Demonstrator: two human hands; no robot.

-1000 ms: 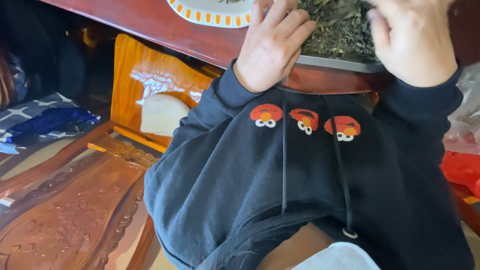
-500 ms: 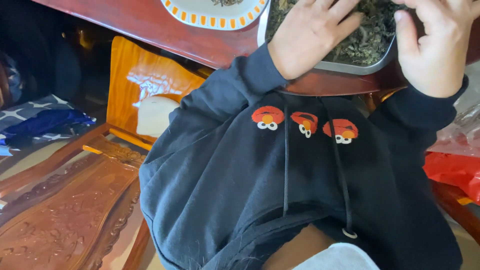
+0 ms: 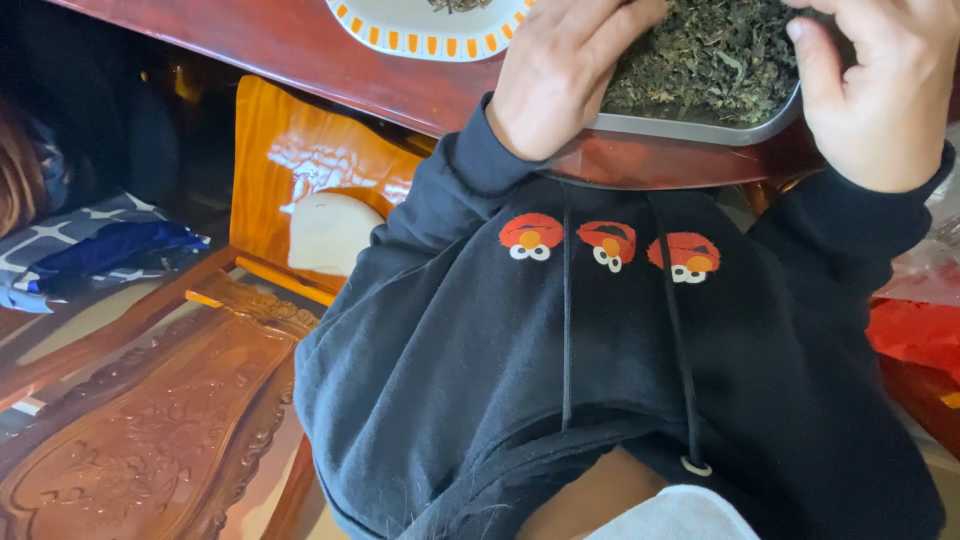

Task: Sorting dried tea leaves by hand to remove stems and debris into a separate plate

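A metal tray [image 3: 700,130] heaped with dried green-brown leaves [image 3: 700,60] sits at the near edge of a dark red wooden table [image 3: 300,45]. My left hand [image 3: 565,75] rests on the tray's left side, fingers among the leaves. My right hand [image 3: 875,90] is at the tray's right edge, fingers bent over the leaves. Whether either hand pinches any leaves is hidden by the frame's top. Both arms wear dark hoodie sleeves [image 3: 440,230].
A white plate with an orange-dashed rim [image 3: 420,25] lies on the table left of the tray, holding a few leaves. Below are a carved wooden seat [image 3: 150,430], a blue cloth [image 3: 100,250] at left and red plastic [image 3: 920,335] at right.
The view has tilted down a little, so tray, plate and both hands sit lower in the frame. My hands stay at the tray's two sides.
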